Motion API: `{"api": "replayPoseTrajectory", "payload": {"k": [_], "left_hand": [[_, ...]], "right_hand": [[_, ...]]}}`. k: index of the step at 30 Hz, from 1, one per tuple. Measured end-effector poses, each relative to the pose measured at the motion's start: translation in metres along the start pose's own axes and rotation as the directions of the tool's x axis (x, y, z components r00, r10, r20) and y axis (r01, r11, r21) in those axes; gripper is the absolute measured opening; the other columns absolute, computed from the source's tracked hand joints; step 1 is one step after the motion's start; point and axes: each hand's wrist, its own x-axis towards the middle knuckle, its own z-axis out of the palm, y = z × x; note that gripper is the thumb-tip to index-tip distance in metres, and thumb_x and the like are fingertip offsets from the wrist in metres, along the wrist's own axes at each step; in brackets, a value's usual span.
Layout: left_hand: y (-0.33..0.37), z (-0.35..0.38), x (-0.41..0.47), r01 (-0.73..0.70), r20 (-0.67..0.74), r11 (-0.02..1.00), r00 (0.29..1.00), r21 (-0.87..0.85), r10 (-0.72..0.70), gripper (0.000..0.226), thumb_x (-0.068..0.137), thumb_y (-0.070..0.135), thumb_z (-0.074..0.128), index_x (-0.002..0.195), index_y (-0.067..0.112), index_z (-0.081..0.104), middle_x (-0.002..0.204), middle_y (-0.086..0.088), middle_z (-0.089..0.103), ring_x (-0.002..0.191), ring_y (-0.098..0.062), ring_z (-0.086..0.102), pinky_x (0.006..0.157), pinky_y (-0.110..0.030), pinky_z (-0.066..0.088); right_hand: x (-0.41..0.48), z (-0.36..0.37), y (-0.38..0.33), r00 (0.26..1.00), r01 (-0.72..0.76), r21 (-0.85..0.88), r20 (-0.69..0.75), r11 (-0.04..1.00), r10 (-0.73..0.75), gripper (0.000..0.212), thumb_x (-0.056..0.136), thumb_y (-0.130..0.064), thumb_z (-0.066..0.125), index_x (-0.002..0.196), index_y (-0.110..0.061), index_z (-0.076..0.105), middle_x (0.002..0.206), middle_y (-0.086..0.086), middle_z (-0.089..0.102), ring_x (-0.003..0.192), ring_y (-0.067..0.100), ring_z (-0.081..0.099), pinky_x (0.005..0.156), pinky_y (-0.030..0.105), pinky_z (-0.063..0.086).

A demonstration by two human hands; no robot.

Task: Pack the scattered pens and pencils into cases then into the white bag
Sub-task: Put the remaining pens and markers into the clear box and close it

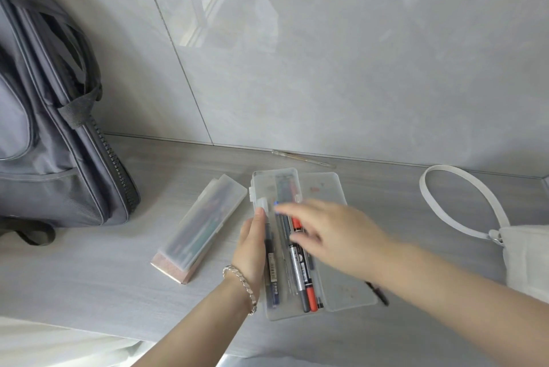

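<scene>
An open translucent pencil case [297, 311] lies in the middle of the grey counter, its lid [341, 286] folded out to the right. Several pens and markers [300, 271] lie inside, among them red-and-black ones. My left hand [252, 244] grips the case's left edge, thumb on the rim. My right hand [332, 233] hovers blurred over the pens, fingers stretched toward a blue-tipped pen [277, 204]; whether it holds that pen is unclear. A second, closed case [205, 221] full of pens lies to the left. The white bag [525, 259] sits at the right edge.
A grey backpack [50, 129] leans on the tiled wall at left. The closed case rests on a pinkish block [175, 271]. A clear pen [300, 156] lies along the wall. A black pen [378, 292] pokes out under my right forearm. The bag's strap [463, 197] loops over the counter.
</scene>
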Motion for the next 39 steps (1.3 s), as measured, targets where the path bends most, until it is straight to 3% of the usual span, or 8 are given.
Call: {"api": "replayPoseTrajectory", "payload": {"k": [3, 5, 9, 15, 19, 26, 33, 39], "left_hand": [[0.005, -0.001, -0.008, -0.029, -0.024, 0.997, 0.999, 0.076, 0.031, 0.031, 0.094, 0.050, 0.033, 0.097, 0.027, 0.055, 0.100, 0.002, 0.064, 0.091, -0.012, 0.059, 0.076, -0.026, 0.044], [0.007, 0.002, -0.016, -0.016, -0.011, 0.994, 1.000, 0.110, 0.017, 0.025, 0.094, 0.049, 0.033, 0.086, 0.031, 0.049, 0.096, 0.006, 0.060, 0.089, -0.008, 0.055, 0.080, -0.028, 0.041], [0.001, 0.009, -0.017, -0.059, 0.030, 0.990, 0.998, 0.129, 0.056, 0.018, 0.095, 0.047, 0.033, 0.093, 0.036, 0.048, 0.101, 0.015, 0.054, 0.095, -0.001, 0.049, 0.090, -0.022, 0.032], [-0.003, 0.011, -0.015, -0.094, 0.017, 0.984, 0.996, 0.153, 0.092, 0.033, 0.097, 0.038, 0.034, 0.116, 0.024, 0.057, 0.113, 0.003, 0.061, 0.095, -0.003, 0.055, 0.075, -0.014, 0.043], [0.001, 0.005, -0.012, -0.080, 0.007, 0.989, 0.997, 0.127, 0.079, 0.037, 0.099, 0.033, 0.033, 0.125, 0.015, 0.053, 0.113, -0.001, 0.060, 0.086, -0.004, 0.055, 0.057, -0.008, 0.045], [0.003, 0.002, -0.013, -0.103, -0.058, 0.971, 0.991, 0.216, 0.118, 0.046, 0.098, 0.039, 0.030, 0.132, 0.014, 0.048, 0.136, -0.007, 0.052, 0.126, -0.021, 0.048, 0.101, -0.031, 0.038], [0.014, -0.001, -0.013, -0.085, -0.045, 0.968, 0.994, 0.235, 0.098, 0.038, 0.098, 0.031, 0.034, 0.122, 0.007, 0.051, 0.109, -0.007, 0.055, 0.098, -0.018, 0.049, 0.069, -0.012, 0.038], [0.024, -0.031, 0.008, 0.020, -0.080, 0.972, 0.997, 0.234, -0.001, 0.034, 0.089, 0.043, 0.051, 0.102, 0.012, 0.060, 0.097, -0.007, 0.066, 0.088, -0.021, 0.061, 0.082, -0.033, 0.048]], "right_hand": [[0.008, -0.018, 0.010, 0.901, -0.108, 0.603, -0.276, 0.790, 0.334, 0.012, 0.092, -0.021, 0.052, 0.097, -0.031, 0.057, 0.059, -0.006, 0.040, 0.050, 0.004, 0.039, 0.051, 0.013, 0.033], [0.014, -0.020, 0.017, 0.802, -0.120, 0.742, -0.320, 0.660, 0.505, 0.012, 0.094, -0.022, 0.047, 0.088, -0.026, 0.056, 0.057, -0.003, 0.041, 0.042, 0.003, 0.040, 0.049, 0.015, 0.035], [0.027, 0.004, 0.008, 0.796, -0.100, 0.663, -0.394, 0.742, 0.460, 0.012, 0.095, -0.023, 0.046, 0.088, -0.023, 0.055, 0.058, -0.004, 0.045, 0.051, 0.009, 0.041, 0.058, 0.027, 0.038], [0.024, 0.037, -0.002, 0.935, -0.048, 0.275, -0.327, 0.960, 0.141, 0.039, 0.087, -0.041, 0.046, 0.109, -0.011, 0.060, 0.090, -0.007, 0.049, 0.084, -0.002, 0.040, 0.079, 0.005, 0.029], [0.011, 0.041, -0.001, 0.968, 0.005, 0.309, -0.240, 0.951, 0.073, 0.049, 0.085, -0.040, 0.047, 0.125, -0.012, 0.050, 0.127, 0.000, 0.046, 0.114, -0.010, 0.033, 0.097, -0.003, 0.019], [0.001, 0.052, 0.008, 0.993, -0.030, 0.042, -0.111, 0.999, 0.034, 0.075, 0.081, -0.053, 0.030, 0.144, -0.015, 0.026, 0.153, -0.002, 0.023, 0.141, 0.006, 0.003, 0.111, 0.016, -0.005], [0.007, 0.053, 0.008, 0.992, -0.022, 0.078, -0.126, 0.997, 0.031, 0.073, 0.077, -0.052, 0.048, 0.139, -0.014, 0.036, 0.139, 0.000, 0.043, 0.125, 0.007, 0.024, 0.104, 0.020, 0.012], [0.041, 0.052, 0.039, 0.884, -0.114, 0.370, -0.385, 0.922, 0.263, 0.036, 0.087, -0.034, 0.052, 0.118, -0.016, 0.057, 0.109, -0.013, 0.052, 0.105, 0.001, 0.046, 0.096, 0.013, 0.032]]}}
